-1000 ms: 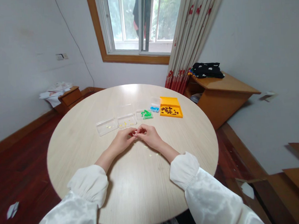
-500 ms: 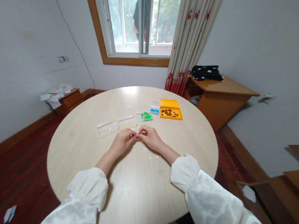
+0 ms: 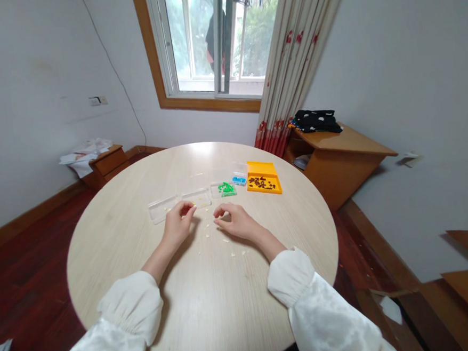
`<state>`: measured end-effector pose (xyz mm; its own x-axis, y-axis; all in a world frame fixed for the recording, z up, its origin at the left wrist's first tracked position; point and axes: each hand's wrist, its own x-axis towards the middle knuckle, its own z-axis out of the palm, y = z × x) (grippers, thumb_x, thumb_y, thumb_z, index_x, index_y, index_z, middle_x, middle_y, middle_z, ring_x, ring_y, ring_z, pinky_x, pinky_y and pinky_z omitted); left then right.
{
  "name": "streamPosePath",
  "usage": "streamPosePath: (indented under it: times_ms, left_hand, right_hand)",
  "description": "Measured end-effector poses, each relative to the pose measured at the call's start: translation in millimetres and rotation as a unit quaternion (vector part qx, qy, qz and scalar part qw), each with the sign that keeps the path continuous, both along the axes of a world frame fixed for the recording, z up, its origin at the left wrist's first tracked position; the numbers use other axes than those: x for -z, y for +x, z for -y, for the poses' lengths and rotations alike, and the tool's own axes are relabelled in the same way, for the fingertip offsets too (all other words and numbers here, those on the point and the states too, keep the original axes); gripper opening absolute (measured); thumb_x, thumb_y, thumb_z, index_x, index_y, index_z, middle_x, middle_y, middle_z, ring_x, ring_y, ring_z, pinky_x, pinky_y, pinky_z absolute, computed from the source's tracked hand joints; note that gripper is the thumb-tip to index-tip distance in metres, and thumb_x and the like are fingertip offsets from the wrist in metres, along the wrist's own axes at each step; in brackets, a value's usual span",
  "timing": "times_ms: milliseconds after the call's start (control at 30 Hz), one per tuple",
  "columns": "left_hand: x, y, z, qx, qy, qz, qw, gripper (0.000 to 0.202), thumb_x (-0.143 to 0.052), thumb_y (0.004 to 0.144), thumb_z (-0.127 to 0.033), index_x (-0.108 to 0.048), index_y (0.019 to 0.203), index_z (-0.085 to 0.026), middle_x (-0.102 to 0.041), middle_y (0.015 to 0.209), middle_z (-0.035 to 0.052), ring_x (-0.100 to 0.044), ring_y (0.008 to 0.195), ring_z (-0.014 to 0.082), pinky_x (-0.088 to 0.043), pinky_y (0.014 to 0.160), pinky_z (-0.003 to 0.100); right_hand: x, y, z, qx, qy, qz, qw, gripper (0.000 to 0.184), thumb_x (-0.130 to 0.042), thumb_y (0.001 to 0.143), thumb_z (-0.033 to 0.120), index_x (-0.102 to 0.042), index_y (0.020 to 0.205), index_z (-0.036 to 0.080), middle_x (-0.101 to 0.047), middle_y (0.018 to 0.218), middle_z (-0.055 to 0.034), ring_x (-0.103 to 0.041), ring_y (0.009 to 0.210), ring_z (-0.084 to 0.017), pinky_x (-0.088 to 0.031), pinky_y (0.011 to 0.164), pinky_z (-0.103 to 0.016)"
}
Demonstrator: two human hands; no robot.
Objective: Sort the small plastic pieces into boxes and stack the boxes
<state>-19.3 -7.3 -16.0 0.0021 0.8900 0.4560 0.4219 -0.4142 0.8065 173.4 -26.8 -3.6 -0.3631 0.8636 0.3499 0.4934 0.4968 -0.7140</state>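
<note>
Pinching a tiny yellow piece [image 3: 195,204] between thumb and forefinger, the left hand [image 3: 176,223] reaches toward 1 o'clock, its fingertips pressed together at the near edge of a shallow clear box [image 3: 198,197] that has a few more yellow bits in it; the piece is very small, so how it sits in the pinch cannot be made out. A second clear box [image 3: 161,209] lies just beside the first at 9 o'clock, touching or nearly touching it. Loose yellow crumbs [image 3: 206,226] are scattered on the table between the hands and on toward 5 o'clock. The right hand [image 3: 237,223] rests on the table at 4 o'clock from the piece, well apart from the left hand, with its fingers curled and the tips down on the wood; whether it holds anything cannot be told. At 2 o'clock from the piece the row of boxes goes on: a clear box of green pieces [image 3: 227,188], then a small clear box of blue pieces [image 3: 239,180], then an orange tray [image 3: 262,168] with dark pieces along its near side. All of these sit on a round, pale wooden table [image 3: 211,311], and white puffed sleeves [image 3: 131,305] cover both forearms. Beyond the table, a window [image 3: 208,38] is at 12 o'clock, a flowered curtain [image 3: 294,59] and a wooden cabinet [image 3: 337,155] with a black spotted cloth [image 3: 315,120] on top at 2 o'clock, and a low wooden stand [image 3: 107,158] with papers [image 3: 81,154] at 10 o'clock.
</note>
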Motion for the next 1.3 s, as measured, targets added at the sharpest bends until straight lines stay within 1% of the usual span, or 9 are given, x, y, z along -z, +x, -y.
streamPosePath:
  times_ms: [133,400,600,667,800,900,1000,1133,1300]
  left_hand:
    - [6.2,-10,-10,-0.043,-0.044,0.038,0.997,0.019,-0.052,0.074,-0.034,-0.058,0.070,-0.016,-0.058,0.064,0.0012,-0.053,0.061,0.0143,-0.040,0.060,0.026]
    - [1.4,-10,-7,-0.040,-0.047,0.050,0.997,0.021,-0.053,0.073,-0.033,-0.057,0.061,-0.017,-0.056,0.057,0.0000,-0.051,0.057,0.0132,-0.038,0.058,0.024]
    - [-2.2,-16,-11,-0.098,-0.048,0.105,0.988,0.022,-0.055,0.074,-0.030,-0.055,0.056,-0.017,-0.053,0.052,-0.0008,-0.048,0.054,0.0119,-0.037,0.053,0.022]
    - [-3.7,-20,-14,-0.133,-0.063,0.190,0.971,0.021,-0.055,0.074,-0.029,-0.053,0.057,-0.016,-0.051,0.053,-0.0021,-0.047,0.051,0.0101,-0.038,0.052,0.021]
    - [-9.8,-29,-17,-0.164,-0.112,0.394,0.897,0.012,-0.057,0.074,-0.024,-0.051,0.066,-0.015,-0.048,0.054,-0.0063,-0.044,0.046,0.0057,-0.044,0.054,0.020]
    - [-16.0,-31,-15,-0.157,-0.133,0.471,0.858,0.016,-0.059,0.075,-0.022,-0.047,0.066,-0.016,-0.046,0.050,-0.0082,-0.040,0.043,0.0040,-0.044,0.053,0.018]
    - [-20.9,-31,-12,-0.130,-0.148,0.509,0.838,0.029,-0.059,0.076,-0.025,-0.036,0.060,-0.018,-0.036,0.043,-0.0103,-0.031,0.038,0.0032,-0.032,0.042,0.015]
    - [-20.9,-29,-10,-0.087,-0.138,0.481,0.861,0.039,-0.061,0.074,-0.028,-0.029,0.055,-0.020,-0.024,0.039,-0.0119,-0.021,0.035,0.0033,-0.019,0.037,0.016]
    - [-12.0,-18,-4,-0.063,-0.117,0.224,0.966,0.040,-0.063,0.070,-0.034,-0.036,0.045,-0.018,-0.035,0.038,-0.0070,-0.033,0.038,0.0057,-0.028,0.041,0.019]
  right_hand:
    - [3.0,9,-2,-0.048,-0.023,0.099,0.994,0.018,-0.070,0.069,0.015,-0.066,0.086,0.015,-0.062,0.084,-0.0035,-0.054,0.077,-0.013,-0.044,0.074,-0.027]
    - [14.4,8,-8,-0.046,-0.033,0.091,0.994,0.015,-0.058,0.077,0.006,-0.069,0.082,0.016,-0.066,0.082,-0.0045,-0.058,0.076,-0.013,-0.045,0.074,-0.027]
    - [14.2,8,-7,-0.045,-0.005,0.100,0.994,0.020,-0.054,0.080,0.004,-0.068,0.086,0.016,-0.065,0.086,-0.0060,-0.059,0.082,-0.014,-0.045,0.078,-0.028]
    - [15.0,8,-8,-0.039,0.006,0.097,0.994,0.022,-0.053,0.080,0.004,-0.068,0.090,0.015,-0.064,0.087,-0.0064,-0.059,0.083,-0.014,-0.045,0.079,-0.028]
    - [17.5,7,-9,-0.023,0.035,0.076,0.996,0.025,-0.051,0.082,0.004,-0.066,0.099,0.014,-0.062,0.087,-0.0069,-0.057,0.083,-0.015,-0.044,0.080,-0.029]
    - [19.4,7,-11,-0.004,0.047,0.049,0.998,0.025,-0.051,0.082,0.005,-0.065,0.101,0.013,-0.061,0.087,-0.0066,-0.056,0.082,-0.014,-0.044,0.079,-0.029]
    - [20.3,7,-12,0.017,0.051,0.022,0.998,0.028,-0.054,0.080,0.006,-0.064,0.103,0.016,-0.061,0.085,-0.0045,-0.056,0.079,-0.013,-0.044,0.078,-0.028]
    - [19.8,8,-15,0.048,0.043,-0.001,0.998,0.030,-0.055,0.077,0.006,-0.065,0.103,0.015,-0.064,0.084,-0.0050,-0.057,0.078,-0.013,-0.045,0.077,-0.029]
    - [17.8,4,-13,0.066,0.026,-0.045,0.996,0.029,-0.056,0.075,0.009,-0.067,0.101,0.016,-0.068,0.088,-0.0063,-0.060,0.078,-0.014,-0.047,0.078,-0.030]
